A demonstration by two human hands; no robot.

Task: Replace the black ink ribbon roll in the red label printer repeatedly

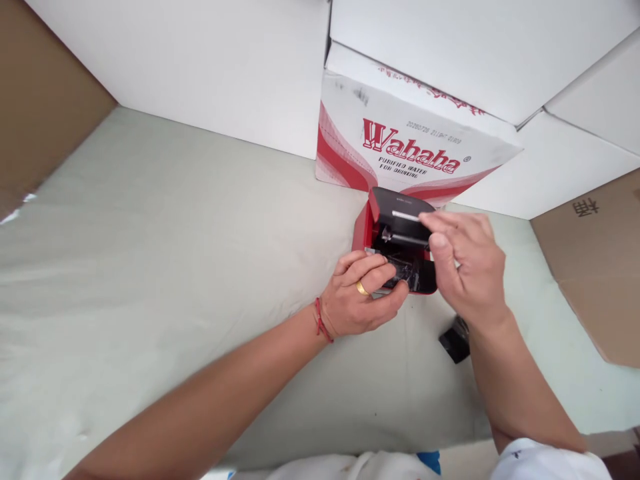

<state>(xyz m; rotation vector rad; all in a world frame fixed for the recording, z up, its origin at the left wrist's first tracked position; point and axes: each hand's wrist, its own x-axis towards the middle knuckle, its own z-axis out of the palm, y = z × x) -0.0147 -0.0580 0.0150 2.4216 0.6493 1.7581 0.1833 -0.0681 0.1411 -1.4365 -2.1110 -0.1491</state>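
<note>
Red-and-black plastic device, compact and box-shaped, is on the pale grey-green cloth-covered tabletop, right of centre in the frame. Its dark lid is raised, exposing a black roller-like bar and a dark interior.

Your left hand, wearing a gold-coloured ring, reaches in from the lower left. Its bent fingers and thumb are clamped on the front part of the device, beside a dark, glossy piece in the opening. Whether that piece is also gripped, you cannot tell from this view. A red cord bracelet circles the wrist.

Your right hand is at the right side of the raised lid, fingertips at the end of a thin, pale strip. Those fingers are bent and blurred; whether they are clamped on anything cannot be determined.

A small black object lies on the tabletop, right of centre and lower down, partly hidden by your right forearm. A white carton with red "Wahaha" print stands just behind the device. Plain white cartons line the top; brown cardboard occupies the upper left.
</note>
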